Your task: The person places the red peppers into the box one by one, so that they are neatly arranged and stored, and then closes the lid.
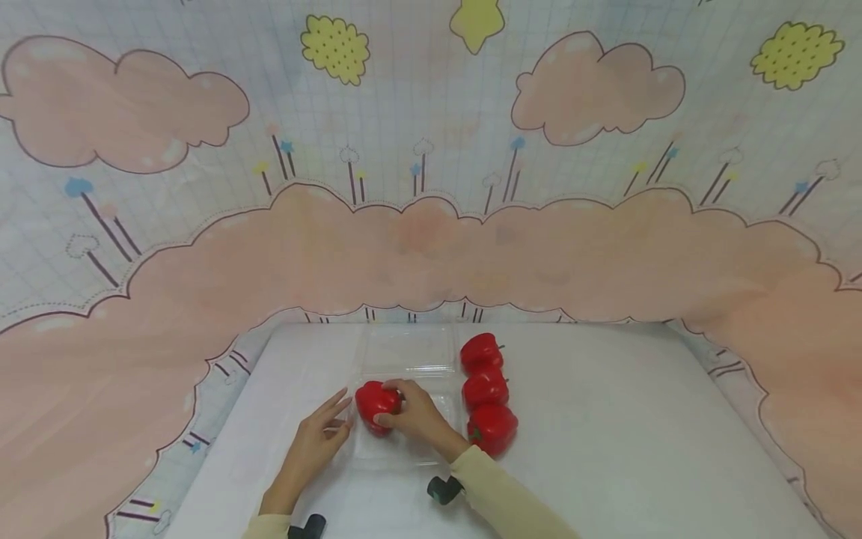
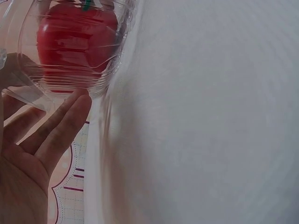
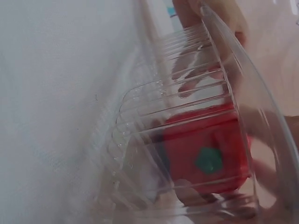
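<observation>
A red bell pepper (image 1: 374, 406) with a green stem sits in the left part of a clear plastic clamshell box (image 1: 404, 454). My right hand (image 1: 419, 413) grips this pepper from its right side, thumb in front and fingers behind. Through the box's ribbed wall (image 3: 187, 102) the right wrist view shows the pepper (image 3: 205, 144) between the fingers. My left hand (image 1: 318, 436) stays at the box's left side with its fingers extended. In the left wrist view, the left fingertips touch the outer wall of the box (image 2: 70, 81).
Three more red bell peppers (image 1: 486, 388) stand in a row just right of the box. The box's lid (image 1: 409, 350) lies folded back toward the far edge of the white table (image 1: 606, 419). Dark wrist-camera mounts (image 1: 444, 489) show near both wrists. A patterned cloth (image 1: 431, 254) hangs behind.
</observation>
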The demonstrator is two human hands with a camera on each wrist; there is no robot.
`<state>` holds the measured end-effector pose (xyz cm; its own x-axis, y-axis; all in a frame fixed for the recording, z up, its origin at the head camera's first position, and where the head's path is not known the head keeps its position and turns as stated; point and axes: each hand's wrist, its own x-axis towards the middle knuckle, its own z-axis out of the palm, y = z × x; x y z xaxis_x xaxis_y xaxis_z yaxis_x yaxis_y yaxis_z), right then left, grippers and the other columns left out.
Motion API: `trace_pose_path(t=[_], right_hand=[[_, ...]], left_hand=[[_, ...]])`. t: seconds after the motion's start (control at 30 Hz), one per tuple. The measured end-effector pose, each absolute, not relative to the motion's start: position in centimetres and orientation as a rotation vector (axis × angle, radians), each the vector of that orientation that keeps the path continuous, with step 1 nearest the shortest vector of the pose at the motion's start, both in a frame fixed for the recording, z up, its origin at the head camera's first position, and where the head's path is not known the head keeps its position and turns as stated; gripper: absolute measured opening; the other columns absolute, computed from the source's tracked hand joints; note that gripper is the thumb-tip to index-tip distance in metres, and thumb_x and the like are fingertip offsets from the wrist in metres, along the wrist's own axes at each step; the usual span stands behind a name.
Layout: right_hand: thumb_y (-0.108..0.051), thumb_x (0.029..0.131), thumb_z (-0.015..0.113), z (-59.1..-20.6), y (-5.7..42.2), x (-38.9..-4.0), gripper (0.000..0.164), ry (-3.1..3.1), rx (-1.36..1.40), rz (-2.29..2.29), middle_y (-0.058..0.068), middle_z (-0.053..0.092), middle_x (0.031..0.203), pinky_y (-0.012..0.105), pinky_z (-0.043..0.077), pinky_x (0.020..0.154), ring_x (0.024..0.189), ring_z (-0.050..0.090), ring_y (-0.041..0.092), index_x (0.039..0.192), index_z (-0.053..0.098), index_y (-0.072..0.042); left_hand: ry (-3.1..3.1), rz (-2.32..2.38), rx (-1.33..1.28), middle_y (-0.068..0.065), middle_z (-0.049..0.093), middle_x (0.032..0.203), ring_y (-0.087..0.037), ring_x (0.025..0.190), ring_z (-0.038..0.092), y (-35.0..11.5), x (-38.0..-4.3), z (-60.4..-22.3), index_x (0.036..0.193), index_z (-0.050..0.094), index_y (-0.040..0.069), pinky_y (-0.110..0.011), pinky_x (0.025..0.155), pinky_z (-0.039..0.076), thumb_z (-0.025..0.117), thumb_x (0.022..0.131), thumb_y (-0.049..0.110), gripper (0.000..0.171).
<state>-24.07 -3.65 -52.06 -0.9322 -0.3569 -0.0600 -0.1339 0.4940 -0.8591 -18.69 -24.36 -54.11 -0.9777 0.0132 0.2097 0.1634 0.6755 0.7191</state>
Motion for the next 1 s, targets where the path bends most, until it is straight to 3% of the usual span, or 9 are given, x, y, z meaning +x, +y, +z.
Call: trace_pose_path(t=[0.4, 0.7, 1.0], right_hand=[[-0.020, 0.081, 0.080, -51.95, -3.48, -23.87, 0.055, 2.528, -0.376, -1.430, 0.005, 0.055, 0.130, 0.042, 0.060, 0.090, 0.118, 0.054, 0.023, 0.132, 0.059, -0.021], [-0.018, 0.080, 0.080, -51.98, -3.37, -24.34, 0.054, 2.537, -0.336, -1.466, 0.005, 0.054, 0.128, 0.038, 0.062, 0.085, 0.111, 0.056, 0.022, 0.130, 0.060, -0.020], [-0.014, 0.084, 0.076, -52.10, -2.78, -24.39, 0.046, 2.560, -0.404, -1.478, 0.006, 0.057, 0.133, 0.038, 0.059, 0.093, 0.117, 0.059, 0.027, 0.128, 0.063, -0.017]], left_hand=[[-2.703, -1.218, -0.137, -0.007, 0.049, 0.151, -0.025, 0.100, 0.072, -24.43, -18.70, -54.40, 0.136, 0.060, 0.011, -0.031, 0.084, 0.061, 0.068, 0.088, 0.007, 0.048], [-2.686, -1.205, -0.155, -0.007, 0.050, 0.150, -0.024, 0.098, 0.072, -24.48, -18.85, -54.23, 0.134, 0.061, 0.010, -0.030, 0.082, 0.062, 0.068, 0.088, 0.006, 0.047], [-2.673, -1.192, -0.165, -0.010, 0.051, 0.149, -0.025, 0.096, 0.072, -24.28, -18.82, -54.16, 0.134, 0.061, 0.007, -0.031, 0.081, 0.062, 0.069, 0.086, 0.002, 0.049]])
